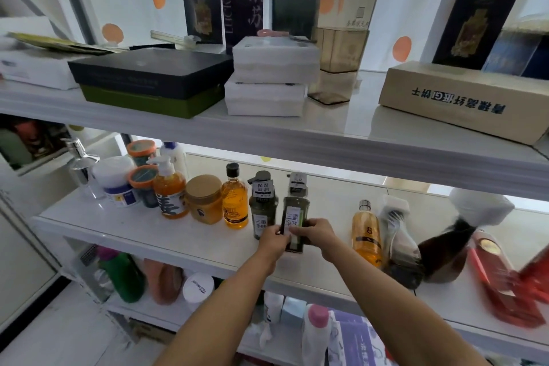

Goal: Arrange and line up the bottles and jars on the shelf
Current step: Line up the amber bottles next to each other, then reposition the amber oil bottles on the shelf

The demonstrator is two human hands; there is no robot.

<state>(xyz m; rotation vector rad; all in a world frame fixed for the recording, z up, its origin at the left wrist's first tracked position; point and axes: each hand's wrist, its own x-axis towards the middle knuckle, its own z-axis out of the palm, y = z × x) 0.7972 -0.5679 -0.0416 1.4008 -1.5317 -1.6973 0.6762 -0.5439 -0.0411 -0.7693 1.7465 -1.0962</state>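
Note:
On the middle shelf (166, 235) a row of bottles and jars runs from the left. Both my hands grip a dark green pump bottle (294, 211) with a white label. My left hand (272, 239) is on its left side and my right hand (318, 233) on its right. A matching dark green bottle (263, 205) stands right beside it on the left. Further left stand an amber bottle with a black cap (235, 199), a brown-lidded amber jar (204, 199) and an orange pump bottle (170, 190). To the right stand an orange bottle (366, 232) and a wrapped dark bottle (399, 244).
A brown bottle with a white-wrapped top (445, 252) and red packaged items (502, 279) lean at the right end. A white tub (117, 181), orange-rimmed jars (144, 181) and a clear pump dispenser (81, 169) crowd the left end. Boxes fill the upper shelf (341, 134); more bottles stand below.

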